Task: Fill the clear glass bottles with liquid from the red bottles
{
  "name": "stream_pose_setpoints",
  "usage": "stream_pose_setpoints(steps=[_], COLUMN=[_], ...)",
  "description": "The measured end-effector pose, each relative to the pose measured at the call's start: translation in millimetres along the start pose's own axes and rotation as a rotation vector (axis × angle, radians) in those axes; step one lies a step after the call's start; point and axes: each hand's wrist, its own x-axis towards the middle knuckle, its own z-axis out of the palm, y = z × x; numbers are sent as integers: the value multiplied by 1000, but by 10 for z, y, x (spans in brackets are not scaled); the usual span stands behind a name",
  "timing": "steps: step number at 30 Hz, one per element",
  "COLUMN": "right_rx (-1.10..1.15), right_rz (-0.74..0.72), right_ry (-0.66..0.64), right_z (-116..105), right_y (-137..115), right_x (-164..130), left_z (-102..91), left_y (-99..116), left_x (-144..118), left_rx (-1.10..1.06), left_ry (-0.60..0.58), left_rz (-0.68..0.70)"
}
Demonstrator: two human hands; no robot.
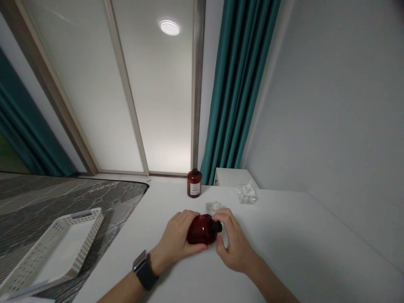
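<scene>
My left hand (175, 236), with a dark watch on its wrist, is closed round a dark red-brown bottle (198, 231). The bottle lies tilted on its side over the white table, its black cap (217, 226) pointing right. At that cap, the thumb and fingers of my right hand (235, 246) are curled round it. Just behind the held bottle is a small clear plastic piece (213, 206), partly hidden by my right hand. Farther back stands a second red-brown bottle (194, 184), upright, with a white label and a black top.
A crumpled clear plastic piece (247, 194) lies on the white table (284, 244) at the back right. Down at the left, beyond the table edge, is a white perforated basket (80, 251). A white cabinet (232, 176) stands behind the table, beside a teal curtain (240, 92).
</scene>
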Motion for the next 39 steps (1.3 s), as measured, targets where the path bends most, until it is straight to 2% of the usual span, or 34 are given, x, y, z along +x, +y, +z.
stream_pose_setpoints(steps=[5,10,15,20,26,30,35,39], right_rx=[-69,21,-9,45,-39,-22,-70,-51], right_rz=[85,30,125,30,72,-1,16,-53], right_ry=[53,-16,54,-5,54,42,40,34], right_z=[3,1,7,-10,2,-17,-29,-41], right_y=[-3,-19,13,-11,6,-19,-39,-17], right_x=[16,29,19,36,41,45,59,76], left_z=[13,20,19,14,20,28,-1,-15], left_y=[-20,-19,-37,-49,-50,-56,-43,-32], left_x=[-6,-13,-7,-5,-12,-16,-8,-4], left_rx=[11,5,-4,2,-33,-47,-63,-84], left_ry=[-8,11,39,35,34,33,36,34], left_rz=[9,-6,9,8,-12,-20,-32,-33])
